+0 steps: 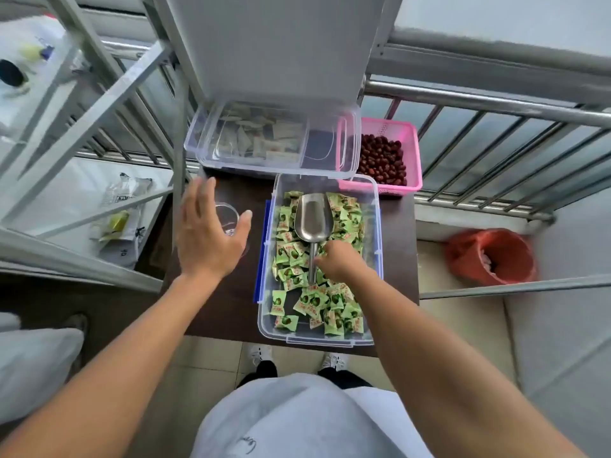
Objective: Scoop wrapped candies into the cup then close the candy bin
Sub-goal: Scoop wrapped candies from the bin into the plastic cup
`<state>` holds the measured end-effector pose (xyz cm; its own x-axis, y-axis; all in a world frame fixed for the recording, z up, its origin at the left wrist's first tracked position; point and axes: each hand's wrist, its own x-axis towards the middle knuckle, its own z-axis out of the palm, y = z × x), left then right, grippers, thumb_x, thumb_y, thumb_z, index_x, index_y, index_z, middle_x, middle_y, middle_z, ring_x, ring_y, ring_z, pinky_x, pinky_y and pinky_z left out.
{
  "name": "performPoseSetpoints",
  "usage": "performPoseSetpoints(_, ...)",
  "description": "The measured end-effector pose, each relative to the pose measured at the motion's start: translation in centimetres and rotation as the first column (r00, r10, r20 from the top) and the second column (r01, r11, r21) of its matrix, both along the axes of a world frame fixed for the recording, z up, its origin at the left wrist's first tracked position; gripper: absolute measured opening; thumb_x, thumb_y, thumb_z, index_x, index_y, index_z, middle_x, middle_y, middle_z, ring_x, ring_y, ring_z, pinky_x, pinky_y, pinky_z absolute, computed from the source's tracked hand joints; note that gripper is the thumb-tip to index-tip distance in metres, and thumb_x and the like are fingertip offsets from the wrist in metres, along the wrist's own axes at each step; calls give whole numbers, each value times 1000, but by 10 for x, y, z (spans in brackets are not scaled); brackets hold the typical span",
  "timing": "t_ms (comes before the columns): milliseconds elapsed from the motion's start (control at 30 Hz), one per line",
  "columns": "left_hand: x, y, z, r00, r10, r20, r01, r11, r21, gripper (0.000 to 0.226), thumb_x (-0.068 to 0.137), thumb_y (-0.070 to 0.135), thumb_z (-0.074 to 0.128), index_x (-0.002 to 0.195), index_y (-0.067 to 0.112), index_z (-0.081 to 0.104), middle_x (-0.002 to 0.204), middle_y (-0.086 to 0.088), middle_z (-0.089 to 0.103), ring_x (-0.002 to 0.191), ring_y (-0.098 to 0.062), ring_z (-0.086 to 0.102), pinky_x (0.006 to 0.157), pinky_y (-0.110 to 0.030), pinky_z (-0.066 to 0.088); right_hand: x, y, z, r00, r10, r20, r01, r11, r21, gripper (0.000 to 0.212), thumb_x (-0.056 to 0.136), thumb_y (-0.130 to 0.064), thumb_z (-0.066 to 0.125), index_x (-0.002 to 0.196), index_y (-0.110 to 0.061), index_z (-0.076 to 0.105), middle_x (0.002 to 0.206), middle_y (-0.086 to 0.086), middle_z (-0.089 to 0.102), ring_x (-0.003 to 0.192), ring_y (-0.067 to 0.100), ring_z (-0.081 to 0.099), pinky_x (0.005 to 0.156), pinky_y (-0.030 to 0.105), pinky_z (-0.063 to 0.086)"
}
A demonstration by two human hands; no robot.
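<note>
With the right hand (337,259) clamped on the scoop (310,223) and left hand (208,233) splayed over the cup (228,214), dig low under the candies (330,302)

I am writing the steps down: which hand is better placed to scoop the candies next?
The right hand: it grips the handle of the scoop, which lies on the candies in the bin. The left hand hovers open over the cup.

Clear, blue-latched candy bin (317,340) sits open on the table (228,312), green wrapped candies (334,302) heaped inside. Metal scoop (310,219) lies on them, bowl empty, pointing away. Clear cup (227,215) stands upright just left of the bin.
</note>
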<state>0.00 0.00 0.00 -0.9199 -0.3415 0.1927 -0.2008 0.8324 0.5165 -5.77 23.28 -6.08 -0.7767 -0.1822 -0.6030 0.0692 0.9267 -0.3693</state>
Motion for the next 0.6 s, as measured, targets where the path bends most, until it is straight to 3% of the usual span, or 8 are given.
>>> performPoseSetpoints(100, 9, -23, -14, 978, 162, 128, -175, 980, 95, 109, 86, 58, 74, 164, 12, 13, 172, -15, 10, 160, -28, 9, 128, -50, 17, 2, -8, -4, 997, -70, 38, 71, 997, -13, 39, 98, -38, 59, 119, -5, 54, 100, 7, 60, 82, 22, 56, 69, 34, 47)
performPoseSetpoints(200, 18, -34, -34, 951, 146, 272, -226, 929, 294, 131, 76, 55, 85, 165, 19, -4, 173, -8, 2, 160, -23, 8, 129, -44, 15, 4, -13, -9, 990, -132, 53, 133, 991, -13, 28, 98, -35, 59, 105, -10, 47, 84, 2, 52, 77, 20, 55, 72, 38, 52)
performPoseSetpoints(300, 21, -40, -56, 949, 136, 283, -262, 840, 475, 140, 69, 45, 94, 165, 26, -6, 172, -4, 11, 155, -20, 27, 126, -45, 26, 2, -15, -12, 980, -189, 55, 190, 982, 1, 29, 98, -33, 60, 98, -11, 43, 77, 1, 49, 66, 14, 50, 61, 34, 49)
performPoseSetpoints(400, 22, -39, -72, 937, 134, 322, -304, 766, 566, 143, 68, 36, 96, 165, 26, -9, 172, 1, 18, 153, -16, 32, 125, -42, 28, -1, -20, -17, 971, -232, 61, 234, 972, -16, 28, 97, -33, 62, 92, -10, 46, 75, 3, 52, 60, 15, 48, 49, 29, 39)
performPoseSetpoints(500, 14, -42, -85, 930, 133, 341, -326, 727, 604, 143, 69, 35, 97, 165, 26, -8, 170, 0, 26, 152, -16, 34, 126, -44, 27, -4, -27, -23, 963, -263, 53, 265, 964, -34, 25, 94, -31, 65, 92, -9, 52, 80, 8, 60, 62, 19, 55, 49, 30, 39)
performPoseSetpoints(600, 4, -42, -91, 934, 122, 336, -310, 743, 593, 136, 66, 37, 98, 166, 26, 5, 165, 2, 39, 149, -18, 40, 125, -47, 30, -4, -33, -29, 959, -279, 52, 280, 960, -23, 22, 93, -26, 67, 90, -8, 55, 82, 10, 64, 67, 22, 60, 52, 32, 46)
